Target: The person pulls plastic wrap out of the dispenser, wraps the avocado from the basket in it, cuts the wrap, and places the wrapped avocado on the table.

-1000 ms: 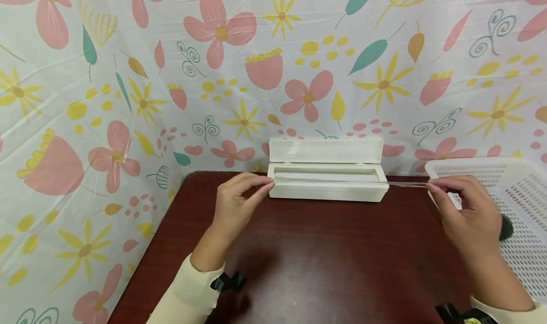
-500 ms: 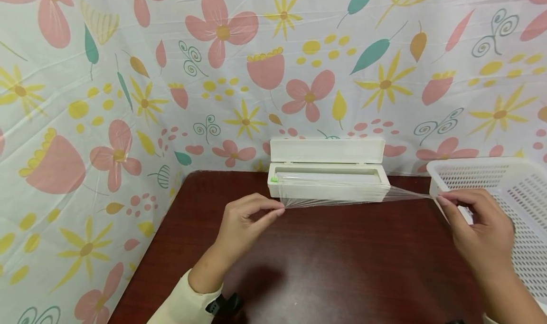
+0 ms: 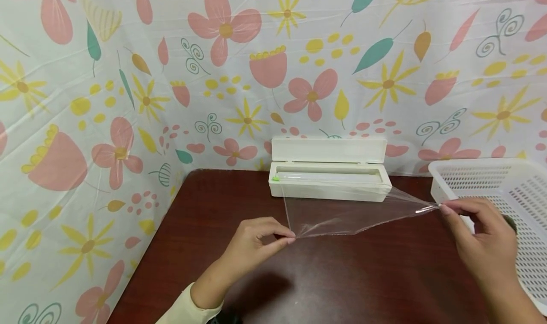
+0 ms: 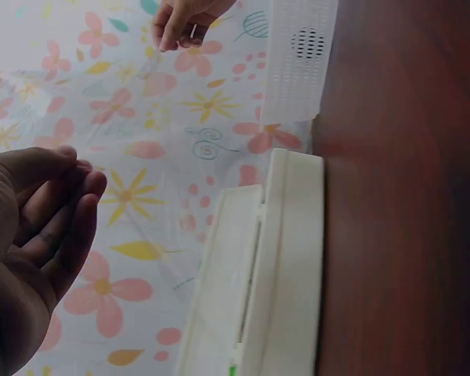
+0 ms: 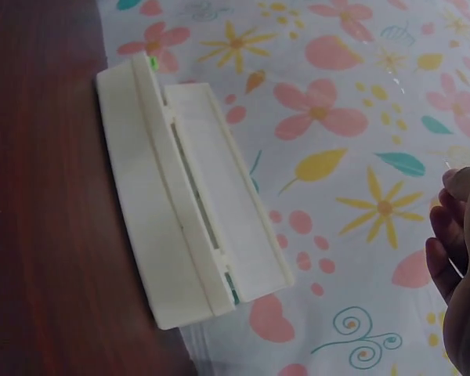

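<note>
A clear sheet of plastic wrap (image 3: 333, 214) stretches from a white dispenser box (image 3: 329, 191) toward the front of the head view. My left hand (image 3: 256, 243) pinches its near left corner between thumb and fingertips. The right corner, bunched up, is pinched by my right hand (image 3: 483, 233). Inside the box lies the pale roll (image 3: 329, 177), with a green piece (image 3: 276, 178) at its left end. The box's lid (image 3: 329, 150) stands raised at the back. In the left wrist view, the left hand (image 4: 47, 227) has thumb and fingertips together; the right wrist view shows part of the right hand (image 5: 466, 243).
A white perforated plastic basket (image 3: 440, 186) stands at the right of the dark red-brown table (image 3: 205, 195), partly behind the right hand. A dark green item (image 3: 510, 223) shows in it. A flower-patterned cloth (image 3: 239, 81) hangs behind and at the left.
Both hands have come toward the front, the left farther than the right, drawing more wrap out of the box. The sheet has spread from a thin strand into a wide piece.
</note>
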`<control>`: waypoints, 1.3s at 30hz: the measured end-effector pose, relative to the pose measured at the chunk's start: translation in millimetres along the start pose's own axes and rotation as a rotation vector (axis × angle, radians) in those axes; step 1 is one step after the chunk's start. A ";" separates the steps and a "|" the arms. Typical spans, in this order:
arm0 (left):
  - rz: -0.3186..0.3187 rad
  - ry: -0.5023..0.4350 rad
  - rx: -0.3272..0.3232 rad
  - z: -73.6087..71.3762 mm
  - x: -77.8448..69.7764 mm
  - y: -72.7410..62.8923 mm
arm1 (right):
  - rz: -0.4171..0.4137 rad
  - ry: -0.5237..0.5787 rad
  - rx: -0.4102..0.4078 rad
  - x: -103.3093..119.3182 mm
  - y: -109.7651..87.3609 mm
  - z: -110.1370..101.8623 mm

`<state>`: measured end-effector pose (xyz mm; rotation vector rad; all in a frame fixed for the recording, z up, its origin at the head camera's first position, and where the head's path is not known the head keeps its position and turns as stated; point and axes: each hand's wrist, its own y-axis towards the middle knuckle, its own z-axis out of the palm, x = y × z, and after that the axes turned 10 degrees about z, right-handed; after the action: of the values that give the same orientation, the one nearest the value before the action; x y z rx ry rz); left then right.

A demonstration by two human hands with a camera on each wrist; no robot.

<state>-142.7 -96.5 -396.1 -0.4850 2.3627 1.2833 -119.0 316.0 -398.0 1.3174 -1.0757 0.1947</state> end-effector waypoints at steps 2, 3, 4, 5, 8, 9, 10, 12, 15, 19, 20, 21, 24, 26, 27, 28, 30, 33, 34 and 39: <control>-0.027 -0.018 0.036 2.8 1.0 -4.5 | 0.009 -0.012 0.011 0.2 -3.3 -0.5; -0.041 -0.024 0.056 4.3 1.5 -6.9 | 0.015 -0.013 0.015 0.4 -5.0 -0.7; -0.055 -0.030 0.076 5.7 1.9 -9.3 | 0.020 -0.017 0.021 0.4 -6.8 -1.0; -0.068 -0.034 0.096 7.0 2.2 -11.5 | 0.022 -0.018 0.029 0.2 -8.5 -1.2; -0.112 -0.030 0.159 9.8 3.2 -18.5 | 0.025 -0.024 0.053 -2.0 -13.7 -2.5; -0.119 -0.027 0.178 10.3 3.8 -20.7 | 0.028 -0.034 0.062 -3.1 -15.6 -3.1; -0.125 -0.024 0.196 10.5 4.5 -23.0 | 0.033 -0.045 0.077 -4.0 -17.6 -3.8; -0.134 -0.018 0.227 10.1 6.3 -27.6 | 0.060 -0.078 0.118 -5.3 -22.3 -5.8; -0.137 -0.005 0.267 7.4 8.7 -33.7 | 0.082 -0.157 0.204 -7.0 -30.2 -9.8; -0.194 -0.021 0.313 1.3 10.5 -40.1 | 0.071 -0.230 0.343 -9.3 -41.5 -15.7; -0.204 -0.018 0.322 -0.1 10.9 -41.4 | 0.081 -0.236 0.380 -9.6 -44.2 -16.8; -0.208 -0.009 0.331 -1.3 11.4 -42.6 | 0.068 -0.241 0.413 -10.7 -46.6 -17.5; -0.203 0.031 0.362 -3.6 13.5 -46.1 | 0.034 -0.253 0.506 -14.8 -52.7 -18.6; -0.189 0.071 0.395 -3.2 15.2 -48.1 | 0.010 -0.260 0.556 -18.3 -56.4 -20.2; -0.183 0.088 0.413 -2.7 16.3 -49.1 | -0.010 -0.258 0.581 -20.4 -58.3 -21.0; -0.181 0.105 0.433 -2.2 17.4 -50.2 | -0.024 -0.255 0.604 -22.8 -60.0 -21.8; -0.174 0.148 0.473 -0.7 19.8 -51.9 | -0.018 -0.259 0.646 -25.8 -63.6 -23.3; -0.164 0.205 0.519 0.7 22.6 -53.6 | -0.026 -0.283 0.692 -27.9 -68.1 -23.1; -0.165 0.222 0.533 0.9 23.6 -54.2 | -0.024 -0.289 0.700 -28.7 -70.0 -22.5; -0.175 0.268 0.576 2.2 29.8 -58.2 | -0.053 -0.323 0.716 -33.7 -79.1 -16.0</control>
<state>-139.8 -127.9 -453.5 -0.6823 2.6803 0.4418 -76.2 319.7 -474.2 2.0692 -1.2987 0.3569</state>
